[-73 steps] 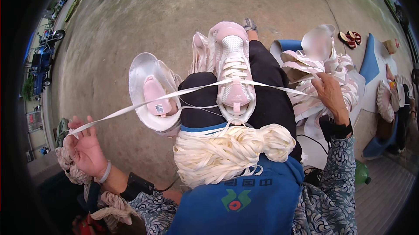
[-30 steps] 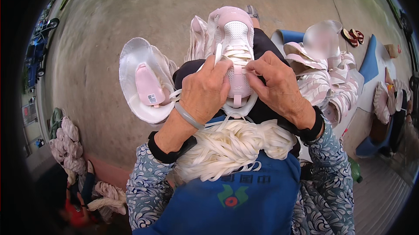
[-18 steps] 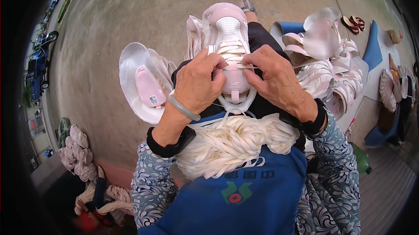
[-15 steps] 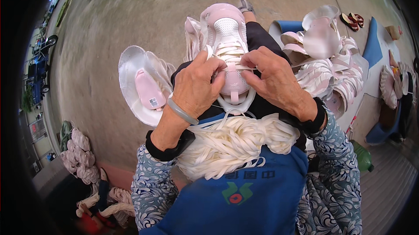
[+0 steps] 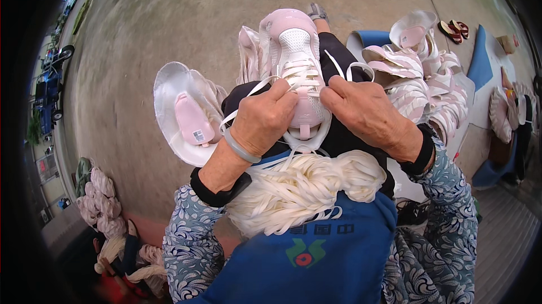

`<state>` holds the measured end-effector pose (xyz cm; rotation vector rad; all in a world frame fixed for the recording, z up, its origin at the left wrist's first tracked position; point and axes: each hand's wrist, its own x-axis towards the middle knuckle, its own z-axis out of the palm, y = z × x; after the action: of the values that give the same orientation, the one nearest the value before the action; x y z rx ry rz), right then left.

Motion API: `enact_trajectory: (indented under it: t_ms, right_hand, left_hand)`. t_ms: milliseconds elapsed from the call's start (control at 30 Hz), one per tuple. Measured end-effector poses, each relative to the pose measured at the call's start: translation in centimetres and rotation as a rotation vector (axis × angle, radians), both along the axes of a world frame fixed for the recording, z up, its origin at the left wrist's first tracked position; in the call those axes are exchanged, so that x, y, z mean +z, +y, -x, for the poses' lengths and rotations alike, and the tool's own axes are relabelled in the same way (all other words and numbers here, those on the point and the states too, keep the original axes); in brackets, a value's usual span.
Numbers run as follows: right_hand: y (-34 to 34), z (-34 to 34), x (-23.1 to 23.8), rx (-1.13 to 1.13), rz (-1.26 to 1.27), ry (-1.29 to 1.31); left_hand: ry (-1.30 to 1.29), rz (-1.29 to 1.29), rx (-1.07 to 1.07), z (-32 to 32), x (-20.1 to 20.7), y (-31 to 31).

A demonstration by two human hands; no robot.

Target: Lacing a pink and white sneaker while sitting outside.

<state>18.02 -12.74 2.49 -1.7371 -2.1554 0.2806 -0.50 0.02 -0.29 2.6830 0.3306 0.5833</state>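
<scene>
A pink and white sneaker (image 5: 291, 44) rests toe-away on my lap over dark trousers. My left hand (image 5: 264, 118) and my right hand (image 5: 361, 109) meet over its tongue, each pinching the flat white shoelace (image 5: 302, 73) threaded through the eyelets. Loose lace ends trail to the left and loop to the right of the shoe. A thick bundle of white laces (image 5: 305, 188) lies across my blue apron just below my wrists. A second matching sneaker (image 5: 189, 117) lies on its side by my left knee.
A pile of several pink and white sneakers (image 5: 420, 72) sits at my right on blue mats (image 5: 480, 61). Bundles of laces (image 5: 101, 202) lie at the lower left. Bare concrete floor (image 5: 186, 16) stretches ahead; sandals (image 5: 451, 30) lie at the far right.
Earlier my arms were spread wide, pulling the lace taut across the shoe. Both hands have since come together over the tongue and work the lace close to the eyelets.
</scene>
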Motion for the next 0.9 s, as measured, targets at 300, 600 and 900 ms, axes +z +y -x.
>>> enact_trajectory:
  t_ms: [300,600,900]
  right_hand:
    - [-0.4,0.3,-1.5,-0.413,0.212,0.648]
    - [0.5,-0.2,-1.1,-0.321,0.196,0.545]
    - [-0.3,0.5,0.9,-0.069,-0.052,-0.111]
  left_hand:
    - [-0.077,0.29,0.116,1.1,0.7,0.0]
    - [0.025,0.25,0.237,1.7,1.9,1.7]
    - [-0.003,0.087,0.193,1.8,2.4,1.6]
